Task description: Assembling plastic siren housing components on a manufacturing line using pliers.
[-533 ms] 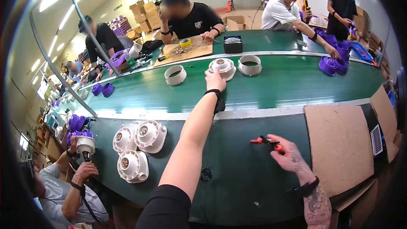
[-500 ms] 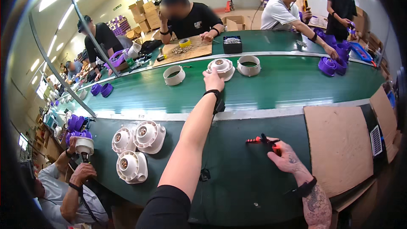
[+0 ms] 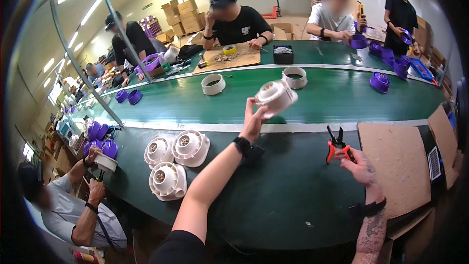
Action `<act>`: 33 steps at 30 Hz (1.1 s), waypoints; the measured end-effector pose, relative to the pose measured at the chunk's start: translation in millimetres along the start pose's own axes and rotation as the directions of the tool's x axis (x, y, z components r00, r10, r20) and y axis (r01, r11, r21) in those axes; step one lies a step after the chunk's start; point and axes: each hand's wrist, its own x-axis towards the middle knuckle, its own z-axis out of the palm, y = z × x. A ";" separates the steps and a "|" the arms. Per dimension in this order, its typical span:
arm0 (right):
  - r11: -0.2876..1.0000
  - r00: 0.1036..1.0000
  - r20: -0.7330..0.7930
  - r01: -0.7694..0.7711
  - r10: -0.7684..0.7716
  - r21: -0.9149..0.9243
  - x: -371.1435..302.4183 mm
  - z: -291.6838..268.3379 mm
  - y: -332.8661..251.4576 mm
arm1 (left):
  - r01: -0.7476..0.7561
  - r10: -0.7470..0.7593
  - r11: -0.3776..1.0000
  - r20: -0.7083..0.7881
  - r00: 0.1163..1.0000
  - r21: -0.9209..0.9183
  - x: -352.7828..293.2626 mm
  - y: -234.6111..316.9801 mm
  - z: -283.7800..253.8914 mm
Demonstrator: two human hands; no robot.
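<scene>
My left hand [image 3: 255,120] is raised above the near edge of the green conveyor belt [image 3: 195,101] and grips a white round plastic part [image 3: 276,98], tilted on its side. My right hand [image 3: 359,165] hovers over the dark green table [image 3: 273,200] and holds red-handled cutting pliers [image 3: 338,144], jaws pointing up. Three more white round parts [image 3: 172,159] lie together on the table to the left of my left arm.
Two white rings [image 3: 213,83] [image 3: 294,77] ride on the belt. A brown cardboard sheet [image 3: 396,164] lies at my right. Across the belt, people work beside purple parts [image 3: 379,81], a black tray [image 3: 283,54] and a wooden board [image 3: 227,57]. Another person [image 3: 73,205] sits at lower left.
My left hand has lifted the white part off the belt and pulled it back toward me. My right hand with the pliers has shifted slightly and tilted the jaws upward.
</scene>
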 end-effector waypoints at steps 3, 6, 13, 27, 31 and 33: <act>0.998 0.989 0.141 -0.037 0.043 -0.046 11.4 -2.3 6.2 | 0.048 -0.029 0.932 0.058 0.998 -0.360 -34.3 11.4 -29.2; 0.991 0.997 -0.058 0.041 -0.049 -0.127 11.3 15.6 9.3 | 0.141 -0.130 0.986 0.114 0.985 -0.092 -33.0 2.1 -18.6; 0.970 0.993 0.089 0.059 -0.082 0.234 46.9 43.8 80.4 | 0.149 -0.155 0.987 0.119 0.981 0.054 -42.2 10.0 -9.3; 0.779 0.897 -0.096 0.317 -0.432 -0.542 19.6 87.2 8.0 | -0.093 -0.076 0.771 0.236 0.969 0.630 -63.7 63.5 3.3; 0.599 0.869 -0.021 0.324 -0.495 -0.732 13.7 78.5 -0.4 | -0.069 -0.098 0.851 0.286 0.953 0.520 -68.9 73.7 9.7; 0.532 0.882 -0.003 0.282 -0.472 -0.798 7.8 76.7 -9.0 | -0.032 -0.108 0.845 0.230 0.967 0.533 -77.2 85.6 22.3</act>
